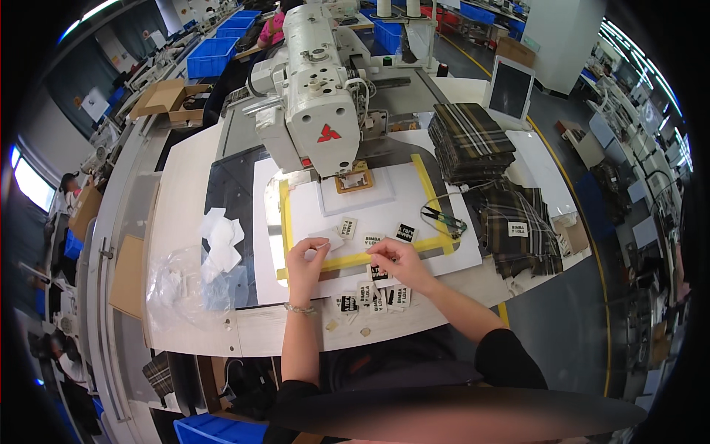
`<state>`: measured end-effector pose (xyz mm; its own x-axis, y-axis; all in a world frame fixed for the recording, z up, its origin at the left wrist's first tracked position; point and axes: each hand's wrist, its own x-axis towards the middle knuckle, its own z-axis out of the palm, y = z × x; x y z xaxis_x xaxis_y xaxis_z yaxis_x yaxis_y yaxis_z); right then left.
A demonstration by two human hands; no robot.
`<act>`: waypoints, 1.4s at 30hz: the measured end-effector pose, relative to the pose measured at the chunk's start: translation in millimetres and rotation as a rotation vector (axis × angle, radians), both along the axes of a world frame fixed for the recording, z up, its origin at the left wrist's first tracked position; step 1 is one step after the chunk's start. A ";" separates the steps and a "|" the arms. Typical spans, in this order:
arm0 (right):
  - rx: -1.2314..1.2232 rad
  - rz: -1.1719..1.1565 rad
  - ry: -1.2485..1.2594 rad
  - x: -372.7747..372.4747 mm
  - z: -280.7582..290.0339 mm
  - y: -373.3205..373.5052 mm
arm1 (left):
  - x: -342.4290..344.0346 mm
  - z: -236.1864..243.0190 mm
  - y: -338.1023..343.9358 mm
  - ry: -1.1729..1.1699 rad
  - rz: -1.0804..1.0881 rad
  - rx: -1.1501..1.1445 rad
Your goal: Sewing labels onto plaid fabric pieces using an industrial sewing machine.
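My left hand [305,265] is closed in a pinch on a small white piece of paper or backing [325,241], in front of the sewing machine [314,96]. To its right my right hand [401,262] has thumb and forefinger pressed together; whatever is between them is too small to make out. Just beyond its fingertips lies a cream label [373,240]. A black label [405,233] and another cream label [347,228] rest close by on the white sheet bordered with yellow tape [343,261]. Several more labels [399,297] are scattered on the table edge below my hands.
Folded dark plaid fabric [471,144] is stacked at the right, with a labelled plaid piece [510,222] nearer. Green-handled snips [444,219] lie beside the tape. White scraps [220,243] and clear plastic [177,285] sit at the left. A screen [510,89] stands at the back right.
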<state>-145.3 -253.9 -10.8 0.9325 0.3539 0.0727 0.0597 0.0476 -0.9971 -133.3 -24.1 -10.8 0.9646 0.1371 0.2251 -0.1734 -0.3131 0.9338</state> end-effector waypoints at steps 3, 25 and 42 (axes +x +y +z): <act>0.003 -0.008 0.016 2.4 0.1 0.3 | 2.9 -5.4 4.4 -0.041 -0.034 -0.031; -0.086 -0.103 -0.314 -0.6 6.1 -3.6 | -3.7 -1.2 -1.9 -0.425 0.241 -0.025; -0.164 0.014 -0.221 79.8 28.6 5.1 | 44.0 36.7 -29.6 -0.170 -0.278 0.116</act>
